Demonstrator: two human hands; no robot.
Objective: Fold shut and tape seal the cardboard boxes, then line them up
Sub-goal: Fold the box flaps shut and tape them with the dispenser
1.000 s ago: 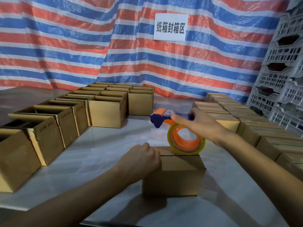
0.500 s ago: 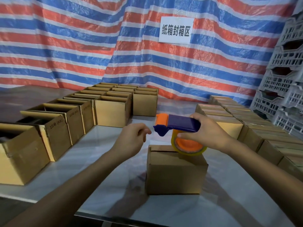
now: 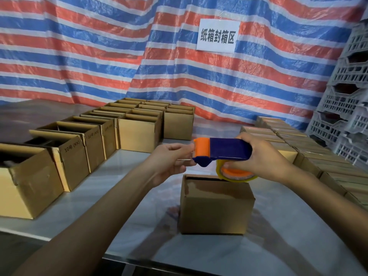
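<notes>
Head view: your right hand (image 3: 266, 156) grips the tape dispenser (image 3: 229, 149) by its blue body. Your left hand (image 3: 169, 160) pinches the tape end (image 3: 185, 159) at the orange nose. Both are held over the folded box (image 3: 216, 206) on the table (image 3: 298, 236). Open boxes (image 3: 75, 156) stand to the left, closed boxes (image 3: 286, 134) to the right.

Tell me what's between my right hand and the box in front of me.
The dispenser's tape roll, under the right hand, above the box; head view.
</notes>
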